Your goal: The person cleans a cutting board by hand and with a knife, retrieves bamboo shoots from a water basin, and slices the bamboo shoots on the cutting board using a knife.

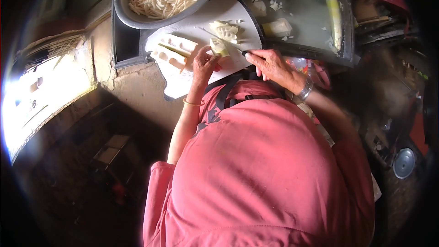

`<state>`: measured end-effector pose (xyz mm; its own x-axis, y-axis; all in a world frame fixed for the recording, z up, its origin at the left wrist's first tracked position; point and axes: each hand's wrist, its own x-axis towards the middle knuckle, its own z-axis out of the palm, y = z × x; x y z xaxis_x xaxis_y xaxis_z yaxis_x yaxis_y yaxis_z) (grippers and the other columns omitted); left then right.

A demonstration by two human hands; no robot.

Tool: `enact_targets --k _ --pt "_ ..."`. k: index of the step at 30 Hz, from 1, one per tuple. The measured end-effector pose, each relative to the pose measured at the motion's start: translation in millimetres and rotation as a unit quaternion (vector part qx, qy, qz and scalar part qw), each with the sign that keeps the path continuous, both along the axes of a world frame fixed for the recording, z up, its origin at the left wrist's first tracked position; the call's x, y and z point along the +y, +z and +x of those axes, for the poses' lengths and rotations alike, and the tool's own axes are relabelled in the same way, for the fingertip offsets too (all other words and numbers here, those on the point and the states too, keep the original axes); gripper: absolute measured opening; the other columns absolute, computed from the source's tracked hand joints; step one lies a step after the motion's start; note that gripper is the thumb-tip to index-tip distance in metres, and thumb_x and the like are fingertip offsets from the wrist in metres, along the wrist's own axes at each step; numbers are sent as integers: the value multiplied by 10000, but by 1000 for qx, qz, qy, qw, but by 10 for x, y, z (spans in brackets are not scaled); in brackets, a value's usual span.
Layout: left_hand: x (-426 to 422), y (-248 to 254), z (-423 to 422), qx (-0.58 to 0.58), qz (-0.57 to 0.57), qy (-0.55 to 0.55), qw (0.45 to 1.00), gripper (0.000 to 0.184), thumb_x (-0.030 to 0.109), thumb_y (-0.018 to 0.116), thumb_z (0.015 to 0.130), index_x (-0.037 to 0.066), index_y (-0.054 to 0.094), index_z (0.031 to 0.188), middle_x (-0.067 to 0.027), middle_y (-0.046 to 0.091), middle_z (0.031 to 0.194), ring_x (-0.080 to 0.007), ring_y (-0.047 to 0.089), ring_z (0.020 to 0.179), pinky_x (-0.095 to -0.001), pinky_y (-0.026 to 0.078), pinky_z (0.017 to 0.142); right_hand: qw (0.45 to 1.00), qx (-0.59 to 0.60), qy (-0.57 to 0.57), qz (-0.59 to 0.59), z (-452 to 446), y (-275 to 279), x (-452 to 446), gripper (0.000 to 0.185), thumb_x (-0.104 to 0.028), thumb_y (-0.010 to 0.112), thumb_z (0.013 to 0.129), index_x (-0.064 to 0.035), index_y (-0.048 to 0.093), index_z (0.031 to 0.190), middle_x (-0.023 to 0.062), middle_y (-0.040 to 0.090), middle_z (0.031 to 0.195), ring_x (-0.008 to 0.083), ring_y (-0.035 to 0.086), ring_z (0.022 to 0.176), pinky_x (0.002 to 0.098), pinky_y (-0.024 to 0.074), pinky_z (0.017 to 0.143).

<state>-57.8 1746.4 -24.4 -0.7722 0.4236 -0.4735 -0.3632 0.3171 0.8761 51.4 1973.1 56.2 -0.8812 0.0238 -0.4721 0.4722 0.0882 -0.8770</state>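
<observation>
Right grip [274,66] is closed around a knife [244,52]; left grip [203,62] is half-curled against a pale chunk [218,47] (whether pinched can't be told), which is set on the white board [227,10].

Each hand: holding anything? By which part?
Right hand: knife, by the handle. Left hand: fingertips at the left side of a pale cut chunk; gripping or just steadying, can't tell.

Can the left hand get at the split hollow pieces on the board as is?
Likely yes: the left hand is close beside the split hollow pieces, nothing visible between, though it seems occupied with the cut chunk.
</observation>
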Motion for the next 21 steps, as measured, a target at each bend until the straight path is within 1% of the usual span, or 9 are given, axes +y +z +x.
enact_targets --k 1,3,5,6,9,13,15,18,21 --pt "9 21 13 7 10 8 1000 457 127 684 896 -70 516 1272 -107 648 675 -158 644 553 -270 501 503 1000 5 -1 15 41 66 -14 405 -364 584 1000 16 692 1089 25 546 608 62 520 498 254 437 429" --pt "22 34 25 14 19 17 1000 394 124 672 901 -66 537 1218 -105 646 659 -157 644 549 -270 502 506 995 -41 54 67 120 110 8 403 -346 609 980 20 679 1133 128 662 709 170 642 585 320 516 523" --pt "28 0 24 25 19 -8 999 270 113 644 909 -61 538 1085 -107 647 663 -156 640 544 -272 503 507 953 165 64 246 255 -54 -44 406 -327 633 955 23 670 1158 235 705 881 326 711 780 392 559 697" --pt "33 -10 26 24 19 -8 1000 270 113 644 909 -61 538 1085 -107 647 663 -156 640 544 -272 503 507 968 74 82 225 225 114 -51 398 -312 642 941 23 672 1154 271 682 1006 407 675 943 425 542 829" --pt "37 -41 19 26 12 -5 1000 207 100 626 911 -53 509 987 -116 644 675 -162 643 545 -272 503 504 967 96 75 222 236 46 -64 400 -308 639 944 34 669 1149 265 687 1009 391 686 925 418 549 811" --pt "29 -53 8 6 9 -3 1000 364 106 648 905 -113 491 1150 -142 648 708 -177 647 548 -274 504 500 957 164 70 230 160 -94 -46 428 -324 645 949 -5 652 1233 206 712 838 305 705 731 373 549 688" --pt "38 -40 2 3 10 -1 1000 440 107 656 903 -133 475 1224 -149 649 717 -181 647 549 -275 504 499 976 114 119 140 79 -14 -48 472 -342 626 973 21 617 1276 111 666 720 177 619 555 321 523 543" --pt "31 -4 -15 -15 10 4 1000 597 115 668 902 -150 389 1358 -147 648 714 -183 646 552 -274 505 503 993 -39 81 71 -62 -53 -76 459 -329 626 969 12 616 1276 86 566 611 133 560 524 302 510 520" --pt "18 -6 -33 -12 23 -16 1000 630 111 663 907 -149 355 1391 -146 649 714 -184 647 557 -272 508 512 998 -38 41 33 -154 -189 -127 472 -351 612 981 21 611 1272 38 467 559 78 437 469 294 421 428"
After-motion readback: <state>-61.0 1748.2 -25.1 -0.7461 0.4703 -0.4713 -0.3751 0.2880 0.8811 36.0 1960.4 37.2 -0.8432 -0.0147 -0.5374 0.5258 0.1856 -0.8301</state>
